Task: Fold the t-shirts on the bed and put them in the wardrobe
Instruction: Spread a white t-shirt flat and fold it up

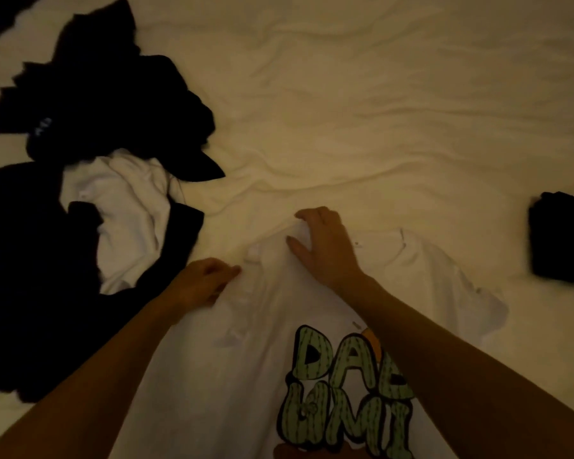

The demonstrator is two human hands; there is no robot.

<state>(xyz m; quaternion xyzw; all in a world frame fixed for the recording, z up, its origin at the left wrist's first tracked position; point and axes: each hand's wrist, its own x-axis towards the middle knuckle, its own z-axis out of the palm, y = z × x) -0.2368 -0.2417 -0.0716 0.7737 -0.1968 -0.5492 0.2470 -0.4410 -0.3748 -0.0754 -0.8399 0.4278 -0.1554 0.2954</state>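
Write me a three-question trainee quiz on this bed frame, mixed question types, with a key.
1. True or false: the white t-shirt with green lettering lies print side up on the bed.
2. Multiple choice: where is the folded dark garment? A) at the right edge of view, B) under the left hand, C) on top of the dark pile.
3. Short answer: what does the right hand touch?

Key
1. True.
2. A.
3. The upper edge of the white t-shirt, fingers bent onto the fabric; the left hand holds the same shirt's edge, beside the unfolded pile of dark and white clothes.
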